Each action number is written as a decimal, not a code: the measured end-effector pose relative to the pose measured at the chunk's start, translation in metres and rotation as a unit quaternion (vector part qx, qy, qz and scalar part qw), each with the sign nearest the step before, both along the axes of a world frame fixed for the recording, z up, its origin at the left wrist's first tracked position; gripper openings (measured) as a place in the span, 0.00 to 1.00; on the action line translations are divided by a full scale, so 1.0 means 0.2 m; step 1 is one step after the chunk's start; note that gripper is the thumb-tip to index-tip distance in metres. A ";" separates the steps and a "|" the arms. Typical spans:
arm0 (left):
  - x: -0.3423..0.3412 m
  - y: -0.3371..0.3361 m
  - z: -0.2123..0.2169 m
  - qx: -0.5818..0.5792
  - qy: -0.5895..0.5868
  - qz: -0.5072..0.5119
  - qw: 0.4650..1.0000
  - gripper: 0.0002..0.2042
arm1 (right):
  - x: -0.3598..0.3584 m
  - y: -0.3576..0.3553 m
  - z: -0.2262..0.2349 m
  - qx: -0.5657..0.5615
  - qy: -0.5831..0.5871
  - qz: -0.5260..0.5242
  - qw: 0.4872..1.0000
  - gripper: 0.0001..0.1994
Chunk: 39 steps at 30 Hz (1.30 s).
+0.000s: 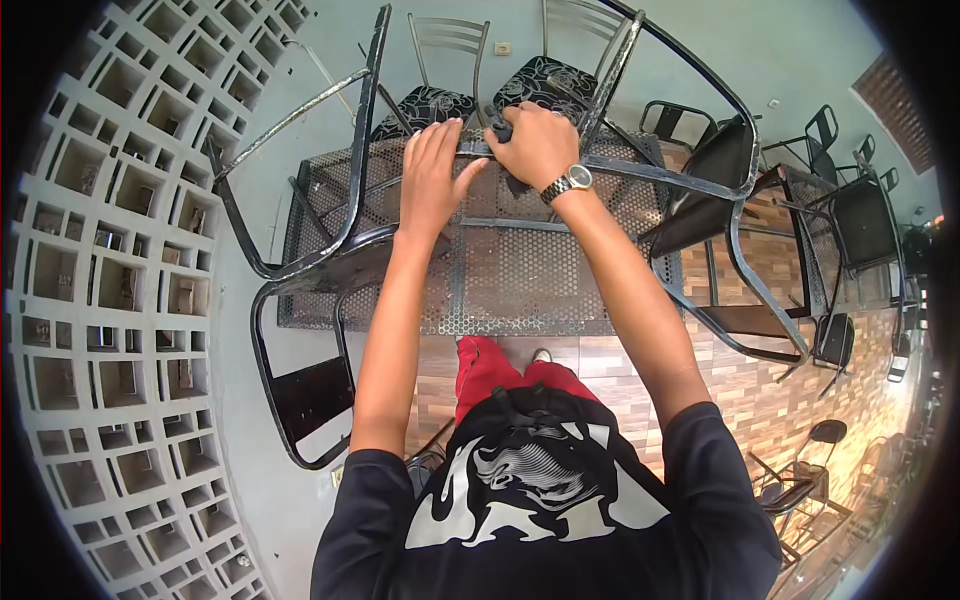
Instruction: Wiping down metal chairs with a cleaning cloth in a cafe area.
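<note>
A: Right hand (538, 148), quick, what's it got?

B: Fingers curled in, dark cloth (499, 128) bunched in the grip, a bit poking out by the thumb side. Watch (577, 178) on that wrist

A: Left hand (433, 165)?

B: Fingers straight, close together, thumb spread off to the right. Laid over the metal frame near the bar (475, 148); can't tell if the fingertips press on it. Nothing seen gripped

A: Where's the cloth?

B: At the bar between the two hands, over the far part of the perforated table (520, 290)

A: Chairs?

B: Right upturned chair (665, 176), black worn frame, runs right from the hands. Left upturned chair (345, 268) beside the left forearm, legs up

A: Behind?

B: Two chairs with patterned seats, left one (428, 105) and right one (545, 78), past the table's far edge. Lattice wall (110, 285) far left, wood-look floor (640, 370) on the near side
</note>
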State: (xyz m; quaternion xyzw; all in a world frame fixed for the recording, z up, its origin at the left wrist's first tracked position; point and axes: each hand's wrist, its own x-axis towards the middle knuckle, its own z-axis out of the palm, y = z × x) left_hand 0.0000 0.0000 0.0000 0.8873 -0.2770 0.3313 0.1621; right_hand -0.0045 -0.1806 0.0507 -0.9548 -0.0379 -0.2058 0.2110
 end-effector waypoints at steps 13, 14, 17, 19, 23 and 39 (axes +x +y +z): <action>0.04 0.11 0.05 -0.154 0.136 -0.126 0.970 0.46 | 0.10 0.23 0.00 -0.034 -0.026 0.022 0.999 0.18; 0.03 0.12 0.05 -0.133 0.098 -0.105 0.981 0.46 | 0.10 0.26 -0.01 -0.036 -0.032 0.024 0.999 0.18; 0.01 0.12 0.04 -0.126 0.054 -0.037 0.990 0.46 | 0.12 0.31 -0.03 -0.026 -0.063 0.039 0.997 0.19; 0.00 0.17 0.01 -0.111 0.053 0.029 0.992 0.43 | 0.13 0.34 -0.02 -0.029 -0.057 0.050 0.997 0.19; 0.01 0.24 -0.05 -0.094 0.046 0.060 0.993 0.32 | 0.17 0.41 -0.03 -0.027 -0.070 0.082 0.994 0.18; 0.00 0.28 0.01 -0.061 0.011 0.093 0.994 0.12 | 0.13 0.35 -0.09 -0.063 -0.167 0.186 0.966 0.17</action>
